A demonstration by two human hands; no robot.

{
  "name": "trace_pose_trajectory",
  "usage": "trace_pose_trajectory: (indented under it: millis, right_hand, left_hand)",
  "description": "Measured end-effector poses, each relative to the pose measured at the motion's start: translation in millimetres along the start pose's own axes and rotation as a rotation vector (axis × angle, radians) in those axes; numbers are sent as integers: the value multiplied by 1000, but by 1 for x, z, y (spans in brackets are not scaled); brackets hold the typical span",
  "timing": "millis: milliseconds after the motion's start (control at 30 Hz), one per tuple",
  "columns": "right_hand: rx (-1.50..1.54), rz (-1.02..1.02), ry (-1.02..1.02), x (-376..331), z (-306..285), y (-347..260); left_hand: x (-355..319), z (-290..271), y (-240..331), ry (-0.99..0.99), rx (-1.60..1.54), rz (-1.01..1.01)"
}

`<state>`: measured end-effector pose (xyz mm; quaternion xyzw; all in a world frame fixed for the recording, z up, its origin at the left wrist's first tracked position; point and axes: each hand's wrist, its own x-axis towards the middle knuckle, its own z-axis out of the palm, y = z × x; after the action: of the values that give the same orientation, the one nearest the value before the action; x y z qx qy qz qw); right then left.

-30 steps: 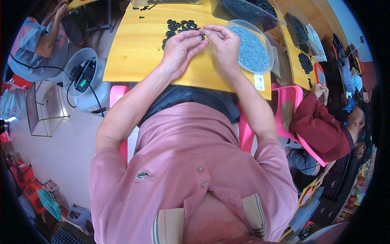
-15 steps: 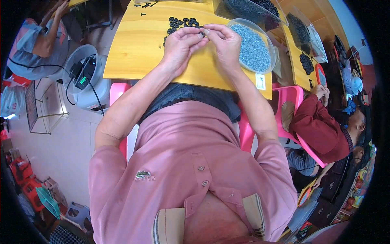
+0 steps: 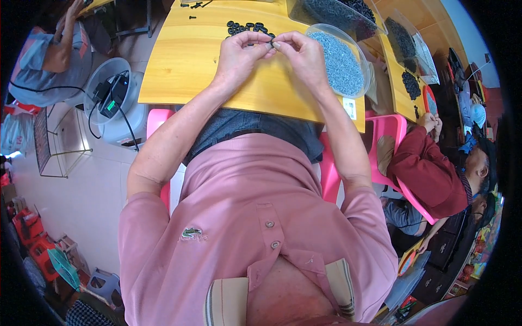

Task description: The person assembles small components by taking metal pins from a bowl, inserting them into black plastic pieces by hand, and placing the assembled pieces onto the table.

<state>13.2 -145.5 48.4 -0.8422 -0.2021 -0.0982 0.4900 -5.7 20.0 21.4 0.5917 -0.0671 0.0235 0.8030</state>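
Above the yellow table (image 3: 185,70), my left hand (image 3: 237,58) and my right hand (image 3: 304,61) meet fingertip to fingertip. Both pinch a small dark piece (image 3: 270,44), mostly covered by the fingers, so its exact kind does not show. Just beyond my left hand lies a loose group of small black ring-shaped parts (image 3: 258,25), partly hidden behind my fingers. Right beside my right hand stands a clear round tub (image 3: 365,81) filled with small silvery screw-like pieces (image 3: 340,62).
A clear bin (image 3: 348,26) of dark small parts stands at the table's far right. Several black screws (image 3: 196,5) lie at the far left. A bucket holding a black device (image 3: 113,95) is left of the table. At the right, a person in dark red (image 3: 429,168) sits at another table.
My left hand has shifted slightly left and now covers more of the black rings. Both hands remain pinched together around the small dark piece.
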Motion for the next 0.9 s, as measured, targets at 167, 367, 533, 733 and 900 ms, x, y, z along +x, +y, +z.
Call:
trace_pose_trajectory:
  millis: [167,367,533,733,900]
  right_hand:
    - [6,26,-67,0,-9,-1]
    - [37,110,-147,1,-10,-2]
    - [272,119,-127,3,-5,5]
    - [208,82,-73,6,-9,15]
    - [-194,-80,-165,-7,15,-1]
  left_hand:
    - [0,-1,2,-31,62,42]
    - [1,-3,-10,-21,282,189]
    - [4,-6,-7,-31,295,207]
    - [12,-12,1,-49,91,112]
    - [27,-32,5,232,-97,65]
